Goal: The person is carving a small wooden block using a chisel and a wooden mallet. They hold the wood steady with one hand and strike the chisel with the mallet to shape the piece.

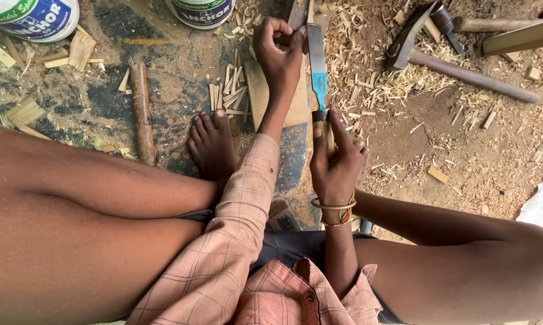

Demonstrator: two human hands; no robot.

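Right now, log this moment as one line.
left hand: grips chisel blade top | right hand: holds handle | hammer: on ground

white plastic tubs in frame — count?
2, both cut off by the top edge: one white plastic tub at the top left corner, the other left of top centre. More may lie outside view.

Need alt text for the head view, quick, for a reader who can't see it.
Seen from above, a seated person's right hand grips a chisel by its wooden handle while the left hand pinches near the blade's far end. Wood shavings, a hammer and two tubs lie on the dirt floor.
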